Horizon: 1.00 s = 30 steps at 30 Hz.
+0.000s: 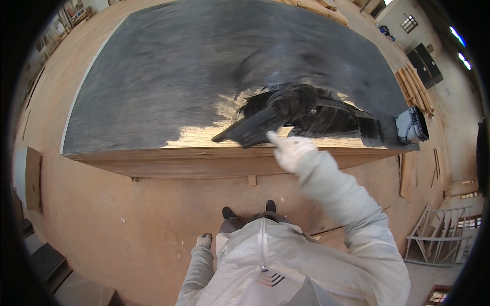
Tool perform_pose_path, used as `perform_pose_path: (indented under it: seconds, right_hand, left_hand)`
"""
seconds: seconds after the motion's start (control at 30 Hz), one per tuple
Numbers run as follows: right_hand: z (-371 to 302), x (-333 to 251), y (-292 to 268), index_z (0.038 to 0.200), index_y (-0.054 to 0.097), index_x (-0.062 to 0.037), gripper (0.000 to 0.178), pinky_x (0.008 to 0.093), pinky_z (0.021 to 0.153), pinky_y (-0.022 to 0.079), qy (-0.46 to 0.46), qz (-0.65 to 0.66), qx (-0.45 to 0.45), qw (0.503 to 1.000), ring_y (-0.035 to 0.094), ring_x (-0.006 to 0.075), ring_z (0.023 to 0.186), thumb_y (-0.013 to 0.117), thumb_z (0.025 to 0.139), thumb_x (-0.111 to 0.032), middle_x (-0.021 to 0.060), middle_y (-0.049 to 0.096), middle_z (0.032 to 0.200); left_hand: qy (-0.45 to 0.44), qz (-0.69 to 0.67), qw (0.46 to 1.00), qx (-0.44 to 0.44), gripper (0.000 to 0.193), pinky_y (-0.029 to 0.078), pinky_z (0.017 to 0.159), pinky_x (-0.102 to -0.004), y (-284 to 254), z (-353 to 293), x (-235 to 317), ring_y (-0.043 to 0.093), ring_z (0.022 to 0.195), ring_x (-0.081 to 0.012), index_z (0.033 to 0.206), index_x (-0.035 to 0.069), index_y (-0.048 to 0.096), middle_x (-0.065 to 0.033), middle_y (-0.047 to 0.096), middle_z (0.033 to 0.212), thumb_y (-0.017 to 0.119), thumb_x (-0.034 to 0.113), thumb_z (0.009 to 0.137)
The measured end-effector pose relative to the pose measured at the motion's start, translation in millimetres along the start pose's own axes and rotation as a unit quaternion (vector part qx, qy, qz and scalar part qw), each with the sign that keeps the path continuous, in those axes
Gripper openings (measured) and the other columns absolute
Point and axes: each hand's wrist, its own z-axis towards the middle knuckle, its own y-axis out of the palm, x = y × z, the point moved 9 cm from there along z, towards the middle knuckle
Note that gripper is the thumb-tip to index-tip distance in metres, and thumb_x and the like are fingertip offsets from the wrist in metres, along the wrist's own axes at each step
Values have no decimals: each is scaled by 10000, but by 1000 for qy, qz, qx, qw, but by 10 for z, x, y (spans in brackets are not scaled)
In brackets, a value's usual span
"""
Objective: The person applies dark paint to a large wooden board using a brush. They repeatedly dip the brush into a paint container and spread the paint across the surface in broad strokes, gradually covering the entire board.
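Note:
My right hand point(295, 152), in a pale glove, reaches over the near edge of a large wooden panel point(198, 134) that lies flat on a thick stack. Its fingers are closed at a dark, black-coated thing point(251, 128), whose kind the blur hides. Wet black paint point(326, 113) lies in thick swirls beyond the hand. Most of the panel is streaked dark grey, while bare yellowish wood shows along the near edge. On the near right corner stands a paint-smeared container point(410, 126). My left hand point(204, 240) hangs low beside my body, away from the panel; its fingers are too small to read.
The stack's side point(204, 166) rises in front of my feet. Right of it lie wooden poles point(414, 87) and a metal rack point(440, 237). A pale box-like piece point(29, 178) stands at the left, with dark panels point(48, 262) lower down.

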Motion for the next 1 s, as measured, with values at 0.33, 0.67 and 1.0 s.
perform_pose_path:
  seconds: [0.33,0.67,1.0]
  right_hand:
    - [682,-636,-317,1563,573,-137,491,477,1116,543,-19,12,-26,999,683,393,1307,457,1114,-302,195,718,1409]
    - [837,-562,-404,1653,495,-170,633,428,1178,511,23,41,-5,999,620,339,1423,548,1026,-239,175,628,1561]
    - [-486,410,33,1581,573,-276,527,467,1053,566,95,8,29,995,725,376,1218,555,1056,-318,180,761,1319]
  left_hand:
    - [35,15,999,-1,272,583,850,-357,-101,188,291,742,898,-205,1145,1,819,-111,814,982,715,206,1000]
    - [-13,19,1000,0,298,569,762,-362,-134,54,-137,719,811,-192,1127,-8,816,-96,807,942,741,255,1009]
    - [-21,-60,998,4,282,588,813,-367,-147,156,-169,746,877,-220,1147,-6,813,-119,810,979,716,219,1009]
